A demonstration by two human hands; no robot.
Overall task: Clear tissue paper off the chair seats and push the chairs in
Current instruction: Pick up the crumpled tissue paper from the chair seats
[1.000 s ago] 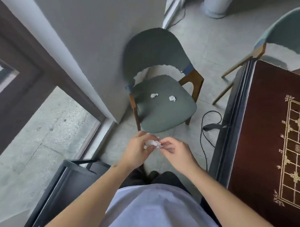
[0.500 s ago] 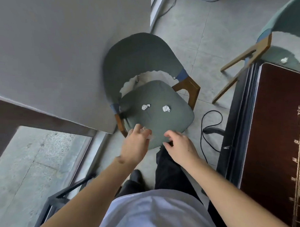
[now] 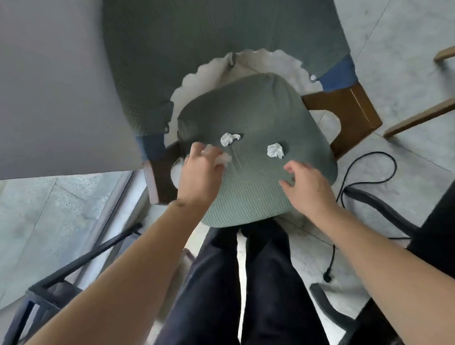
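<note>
A green upholstered chair point(image 3: 256, 189) with wooden arms stands right in front of me. Two crumpled white tissue balls lie on its seat: the left tissue point(image 3: 229, 139) and the right tissue point(image 3: 275, 150). My left hand point(image 3: 202, 171) hovers over the seat's left side, its fingers curled round a wad of white tissue point(image 3: 221, 159) that shows at the fingertips, just below the left tissue. My right hand point(image 3: 307, 189) is over the seat's right front with fingers loosely spread, holding nothing, a short way below the right tissue.
A grey wall point(image 3: 49, 75) rises at the left, against the chair's back. A black power cable point(image 3: 368, 177) loops on the tiled floor at the right. Another chair's wooden legs point(image 3: 427, 114) show at the far right. A dark table edge point(image 3: 441, 231) is at right; a black frame point(image 3: 71, 267) at lower left.
I have stepped close to the chair, so it now fills the view. My hands parted and moved forward over the seat; the left one kept the tissue wad, the right let go of it.
</note>
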